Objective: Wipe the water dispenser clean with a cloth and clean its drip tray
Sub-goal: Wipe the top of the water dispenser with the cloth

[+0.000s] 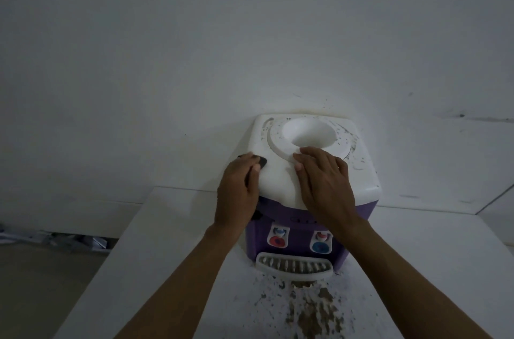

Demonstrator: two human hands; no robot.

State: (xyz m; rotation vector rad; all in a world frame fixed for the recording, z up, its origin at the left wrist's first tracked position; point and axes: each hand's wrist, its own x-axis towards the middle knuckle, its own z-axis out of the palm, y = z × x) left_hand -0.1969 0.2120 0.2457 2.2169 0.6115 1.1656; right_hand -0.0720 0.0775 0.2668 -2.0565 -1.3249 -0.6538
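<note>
Your left hand (237,191) grips a dark cloth (263,162) against the left edge of the water dispenser's (278,183) white top. Your right hand (324,180) lies flat on that top, fingers straight. The drip tray (294,266) sits at the dispenser's front, on the dirt-strewn surface (417,255).

dispenser top (278,180): white, with dark specks scattered over its right side and far rim
dispenser body (361,216): purple
left tap (276,241): red button on a white panel
right tap (320,247): blue button on a white panel
drip tray (294,266): off-white slotted grille, brownish grime between the bars
cloth (262,163): black
table (167,241): white
stain (314,308): mottled brown and dark speckles on the table in front of the drip tray
wall (194,46): pale grey-white, a few small dark marks
</note>
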